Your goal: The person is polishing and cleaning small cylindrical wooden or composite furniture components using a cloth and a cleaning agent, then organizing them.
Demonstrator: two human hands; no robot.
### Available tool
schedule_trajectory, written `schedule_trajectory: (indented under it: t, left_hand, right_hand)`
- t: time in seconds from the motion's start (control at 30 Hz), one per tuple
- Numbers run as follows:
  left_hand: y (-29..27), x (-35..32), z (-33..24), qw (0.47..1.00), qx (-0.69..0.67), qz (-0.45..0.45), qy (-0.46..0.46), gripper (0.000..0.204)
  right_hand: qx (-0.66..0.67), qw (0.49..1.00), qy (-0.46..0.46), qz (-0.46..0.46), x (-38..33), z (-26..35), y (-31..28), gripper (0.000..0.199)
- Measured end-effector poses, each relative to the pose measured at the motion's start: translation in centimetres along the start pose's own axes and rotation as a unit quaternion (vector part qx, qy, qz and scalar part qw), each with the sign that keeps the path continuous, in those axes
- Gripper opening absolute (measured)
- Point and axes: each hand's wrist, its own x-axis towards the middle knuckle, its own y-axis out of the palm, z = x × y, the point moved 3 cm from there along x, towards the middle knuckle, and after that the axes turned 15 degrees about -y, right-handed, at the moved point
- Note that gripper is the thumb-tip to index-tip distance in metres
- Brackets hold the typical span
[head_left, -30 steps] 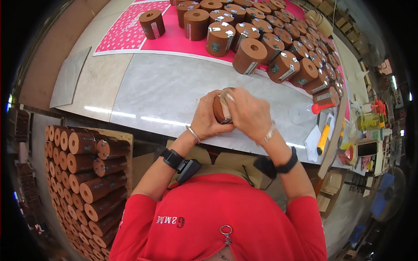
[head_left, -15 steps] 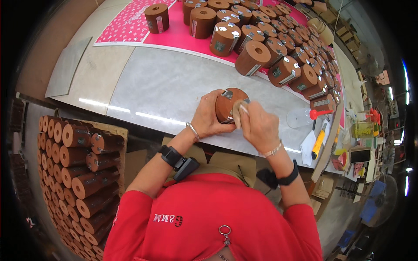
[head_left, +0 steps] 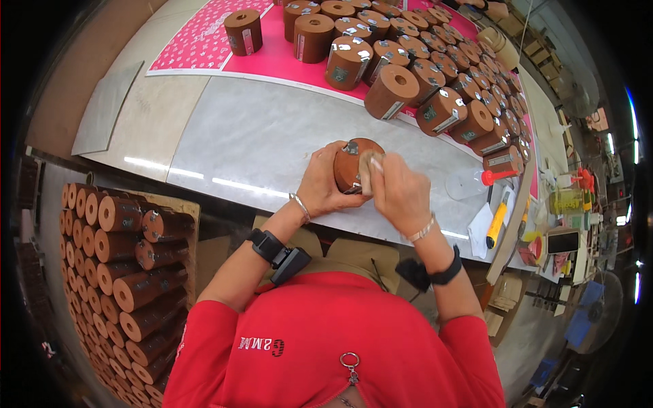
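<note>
A brown wooden cylinder (head_left: 350, 166) with silvery inlaid pieces is tilted above the grey tabletop (head_left: 245, 129). My left hand (head_left: 320, 178) wraps round its left side and underside, fingers closed on it. Against its right face my right hand (head_left: 403, 194) presses a small beige pad (head_left: 367, 171), pinched between thumb and fingers. Whether the pad is cloth or a sanding piece I cannot tell. Part of the cylinder's right side is hidden behind the pad and my right hand.
Many similar cylinders (head_left: 392, 92) stand on a pink sheet (head_left: 286, 64) at the back. More lie stacked on the left (head_left: 132, 292). To the right are a clear bottle with a red nozzle (head_left: 469, 182), a yellow-handled cutter (head_left: 497, 224) and white paper (head_left: 479, 231).
My right hand and the pad have shifted slightly left across the cylinder's face. The cylinder and my left hand have barely moved.
</note>
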Motion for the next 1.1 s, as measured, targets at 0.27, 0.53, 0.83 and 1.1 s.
schedule_trajectory:
  t: [0.27,0.53,0.83,1.1]
  left_hand:
    - [0.8,1.3,0.7,0.986,-0.099,-0.018,0.130,0.052]
    - [1.3,0.1,0.6,0.997,-0.018,-0.054,0.057,0.089]
    - [1.5,0.4,1.4,0.995,0.002,-0.068,0.073,0.093]
    - [0.3,0.0,0.8,0.997,0.021,-0.030,0.070,0.100]
  right_hand:
    - [-0.014,0.992,-0.100,0.069,3.6,0.4,3.7,0.011]
    - [0.028,0.997,-0.025,0.072,-0.5,-0.9,0.0,0.010]
    - [-0.031,0.998,-0.044,0.019,2.7,-4.1,2.2,0.011]
    - [0.059,0.993,-0.099,-0.024,1.4,2.6,0.0,0.011]
